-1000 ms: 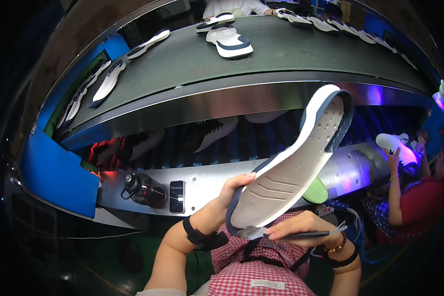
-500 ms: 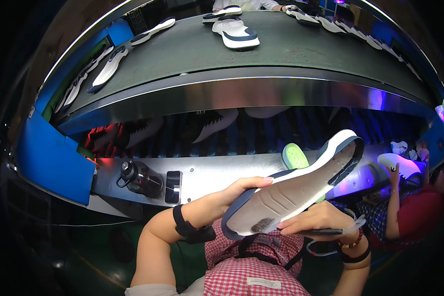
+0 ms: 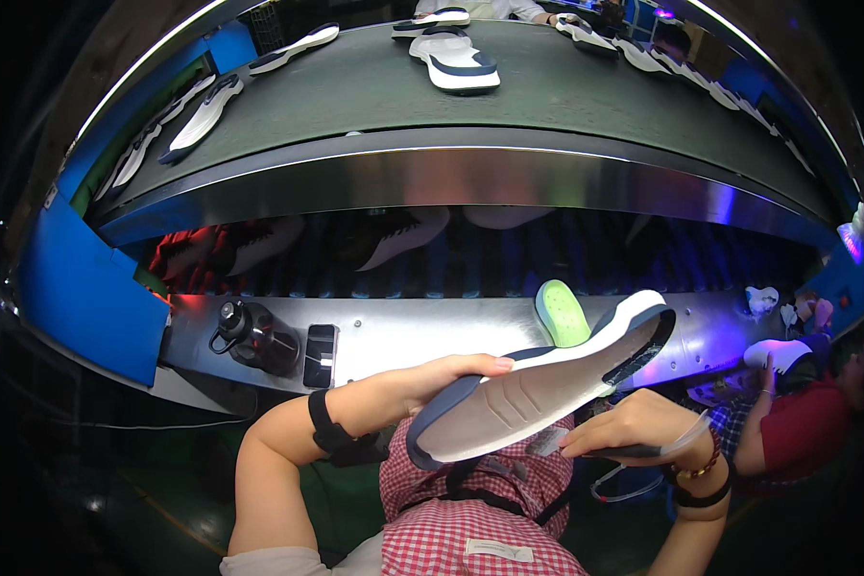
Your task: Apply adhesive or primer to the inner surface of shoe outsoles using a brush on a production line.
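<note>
A white shoe sole (image 3: 509,411) with a navy rim is held tilted in front of me, its hollow inner side facing me. My left hand (image 3: 446,377) is closed on its far edge, thumb pressed along the rim. My right hand (image 3: 638,422) grips a brush (image 3: 547,442) with a dark handle. The pale brush tip is just off the sole's near edge. A clear tube (image 3: 689,434) bends round by the right wrist. Behind the sole, a bright green clog-like piece (image 3: 562,315) stands on the metal ledge (image 3: 403,331).
A black bottle (image 3: 254,336) and a phone (image 3: 321,355) rest on the ledge at left. Beyond it runs a dark green conveyor belt (image 3: 336,106) carrying several soles (image 3: 456,62). A shelf beneath holds shoe uppers (image 3: 408,235). At right, a co-worker in red (image 3: 797,427) handles a shoe.
The brush has moved off the sole's inner surface, toward me and slightly right. The sole has shifted a little left and lower, and its toe and heel line lies flatter.
</note>
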{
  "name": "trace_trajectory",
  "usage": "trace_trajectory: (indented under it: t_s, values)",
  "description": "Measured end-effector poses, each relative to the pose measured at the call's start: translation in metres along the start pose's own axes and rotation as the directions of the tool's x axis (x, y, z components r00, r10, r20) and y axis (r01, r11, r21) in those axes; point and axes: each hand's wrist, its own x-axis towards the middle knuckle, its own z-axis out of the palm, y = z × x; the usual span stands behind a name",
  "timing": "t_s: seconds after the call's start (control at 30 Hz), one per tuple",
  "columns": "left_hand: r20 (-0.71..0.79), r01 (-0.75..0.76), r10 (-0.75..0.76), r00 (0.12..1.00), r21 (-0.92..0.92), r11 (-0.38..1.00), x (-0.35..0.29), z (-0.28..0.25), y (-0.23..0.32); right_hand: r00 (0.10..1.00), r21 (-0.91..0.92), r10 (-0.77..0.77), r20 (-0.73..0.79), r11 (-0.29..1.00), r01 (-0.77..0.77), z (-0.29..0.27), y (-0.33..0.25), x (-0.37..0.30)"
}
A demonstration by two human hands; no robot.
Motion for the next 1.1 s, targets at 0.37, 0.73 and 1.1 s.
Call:
trace_trajectory:
  t_s: [0.37,0.73,1.1]
  values:
    - [-0.115,0.024,-0.036,0.993,-0.108,0.994,-0.011,0.0,-0.003,0.982,-0.084,-0.026,-0.188,0.996,0.01,-0.002,0.018,-0.01]
    - [-0.232,0.005,-0.036,0.972,-0.131,0.991,-0.021,-0.008,-0.007,0.983,-0.031,0.049,-0.175,0.998,-0.055,-0.008,0.037,-0.026]
    - [-0.318,-0.063,0.004,0.948,-0.174,0.983,-0.026,-0.019,-0.008,0.956,0.074,0.079,-0.282,0.995,-0.06,-0.001,0.056,-0.041]
